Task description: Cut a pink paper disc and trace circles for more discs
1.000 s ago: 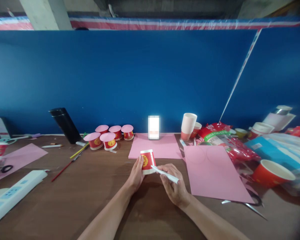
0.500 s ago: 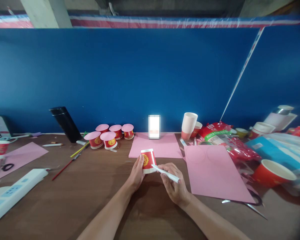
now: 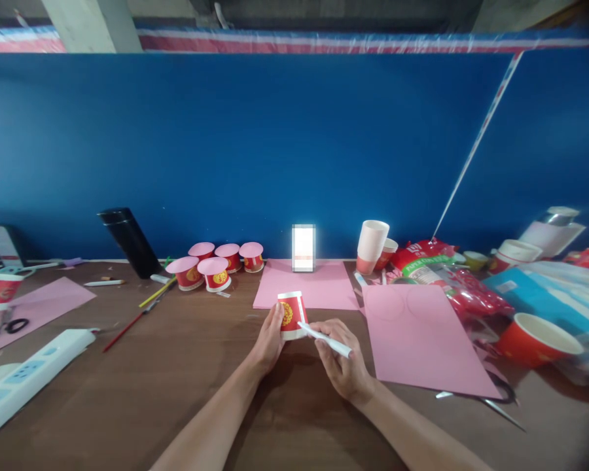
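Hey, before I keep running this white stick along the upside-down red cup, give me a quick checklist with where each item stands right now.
1. Left hand steadies the red cup: ok.
2. Cup stands upside down, rim on the table: ok.
3. Right hand grips the white stick: ok.
4. Stick tip meets the cup's lower edge: ok.
5. Whether anything has gone onto the cup: cannot tell.
6. Pink sheet within easy reach on the right: ok.

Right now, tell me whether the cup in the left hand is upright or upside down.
Upside down: the red paper cup has its narrow base on top and wide rim down, steadied by the left hand.
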Demonstrator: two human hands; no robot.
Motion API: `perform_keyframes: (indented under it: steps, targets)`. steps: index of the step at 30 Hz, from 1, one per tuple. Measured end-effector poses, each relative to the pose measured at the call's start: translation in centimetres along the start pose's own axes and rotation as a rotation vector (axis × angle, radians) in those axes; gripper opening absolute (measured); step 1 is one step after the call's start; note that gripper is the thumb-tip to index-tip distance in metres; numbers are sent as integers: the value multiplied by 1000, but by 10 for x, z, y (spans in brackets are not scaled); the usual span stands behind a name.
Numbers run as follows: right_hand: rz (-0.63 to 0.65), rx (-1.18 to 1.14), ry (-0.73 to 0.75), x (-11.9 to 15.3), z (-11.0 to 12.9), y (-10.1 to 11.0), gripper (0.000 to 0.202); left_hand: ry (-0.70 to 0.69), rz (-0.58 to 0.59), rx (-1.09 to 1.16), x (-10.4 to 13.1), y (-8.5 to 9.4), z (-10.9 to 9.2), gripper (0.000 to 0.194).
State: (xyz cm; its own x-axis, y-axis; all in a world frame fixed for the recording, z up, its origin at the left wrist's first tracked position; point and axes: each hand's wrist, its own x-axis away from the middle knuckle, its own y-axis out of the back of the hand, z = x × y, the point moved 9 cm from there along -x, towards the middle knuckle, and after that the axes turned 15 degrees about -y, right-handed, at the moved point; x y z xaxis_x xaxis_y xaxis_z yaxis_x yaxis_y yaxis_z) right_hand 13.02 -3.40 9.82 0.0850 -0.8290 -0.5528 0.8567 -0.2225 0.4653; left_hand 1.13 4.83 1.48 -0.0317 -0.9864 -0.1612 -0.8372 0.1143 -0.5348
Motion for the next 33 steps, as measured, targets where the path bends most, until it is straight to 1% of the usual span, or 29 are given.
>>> perform_keyframes:
  steps: [7,12,26,33]
  targets:
    - [-17,7,0,0,1,1,21,-19,15,10,-1,0,0,37]
    - [-4,6,2,0,1,0,22,-5,-4,-5,-1,0,0,37]
    - [-9,1,-13,0,0,1,18,-26,-1,-19,-2,1,0,43]
    - [2,-11,-25,2,-4,-1,15,-27,-6,-16,-2,1,-1,40]
